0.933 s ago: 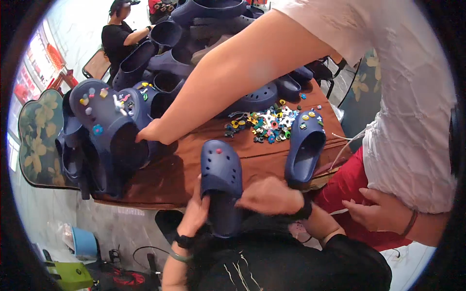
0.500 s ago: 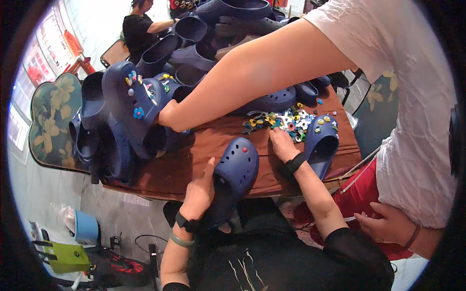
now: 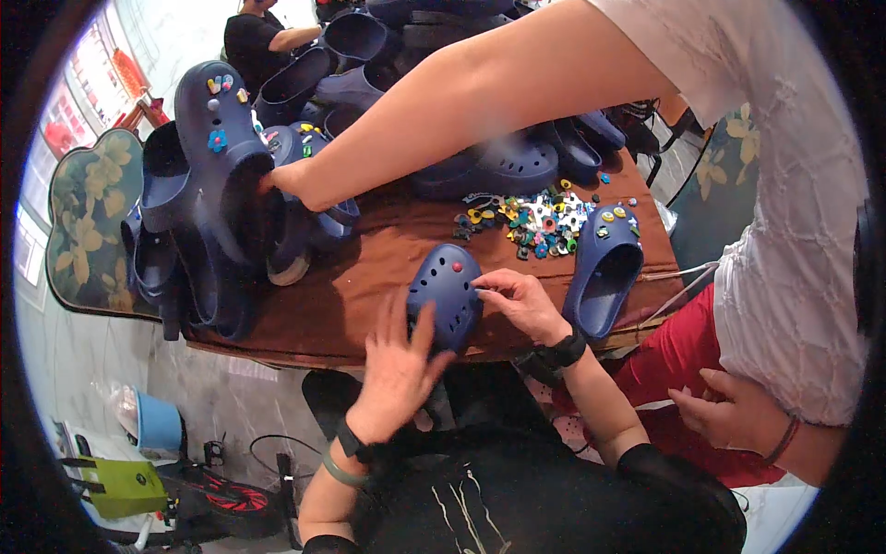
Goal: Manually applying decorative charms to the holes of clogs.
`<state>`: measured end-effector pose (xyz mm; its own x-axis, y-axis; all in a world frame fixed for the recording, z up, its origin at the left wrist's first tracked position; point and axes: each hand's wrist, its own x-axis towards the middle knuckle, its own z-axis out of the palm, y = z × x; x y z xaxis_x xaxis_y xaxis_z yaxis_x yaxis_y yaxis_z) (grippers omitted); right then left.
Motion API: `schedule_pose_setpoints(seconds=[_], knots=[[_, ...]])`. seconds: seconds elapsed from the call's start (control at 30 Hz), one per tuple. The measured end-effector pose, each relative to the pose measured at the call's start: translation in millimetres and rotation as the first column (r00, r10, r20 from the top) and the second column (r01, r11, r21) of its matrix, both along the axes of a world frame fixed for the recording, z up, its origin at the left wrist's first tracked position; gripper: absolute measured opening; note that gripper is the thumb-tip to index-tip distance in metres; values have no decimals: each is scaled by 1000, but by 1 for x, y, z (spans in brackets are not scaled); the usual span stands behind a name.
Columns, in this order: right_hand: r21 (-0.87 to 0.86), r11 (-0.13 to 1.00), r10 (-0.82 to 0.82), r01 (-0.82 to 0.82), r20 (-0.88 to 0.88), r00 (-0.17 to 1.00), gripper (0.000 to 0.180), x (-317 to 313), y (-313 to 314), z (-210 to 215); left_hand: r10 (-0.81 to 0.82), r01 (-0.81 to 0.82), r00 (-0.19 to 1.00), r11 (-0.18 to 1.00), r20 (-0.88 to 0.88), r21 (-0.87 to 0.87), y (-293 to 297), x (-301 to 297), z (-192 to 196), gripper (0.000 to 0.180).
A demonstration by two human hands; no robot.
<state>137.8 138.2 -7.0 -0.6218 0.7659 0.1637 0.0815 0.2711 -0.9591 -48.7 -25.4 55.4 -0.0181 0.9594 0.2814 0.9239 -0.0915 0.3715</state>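
A dark blue clog [image 3: 443, 294] with holes in its upper and one red charm sits at the table's near edge in front of me. My left hand [image 3: 395, 374] is spread over its near left side, fingers apart and slightly blurred. At the clog's right side my right hand [image 3: 519, 303] pinches a tiny pale piece that looks like a shoe charm, its fingertips against the upper. Another blue clog [image 3: 604, 277] bearing several charms lies to the right. Beyond my right hand spreads a pile of colourful charms [image 3: 544, 224].
Another person's arm [image 3: 461, 111] reaches across the table from the right, its hand at a decorated blue clog [image 3: 217, 138] on the left. Many blue clogs [image 3: 355, 37] are heaped at the back. A brown cloth [image 3: 314, 328] covers the table. A chair [image 3: 92, 222] stands left.
My right hand has come from the charm pile to the clog's right side. My left hand has spread its fingers off the clog. The other person's hand has shifted left with the decorated clog.
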Motion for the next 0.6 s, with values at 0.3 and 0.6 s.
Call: schedule_pose_setpoints(seconds=[0.3,0.6], knots=[[-68,995,-67,79,169,983,19,-26,3,4,-31,8,982,992,-184,-127,-14,10,-27,100],[-210,976,-7,60,245,969,52,-34,32,-9,-73,63,994,993,-86,-103,-15,4,-46,99]])
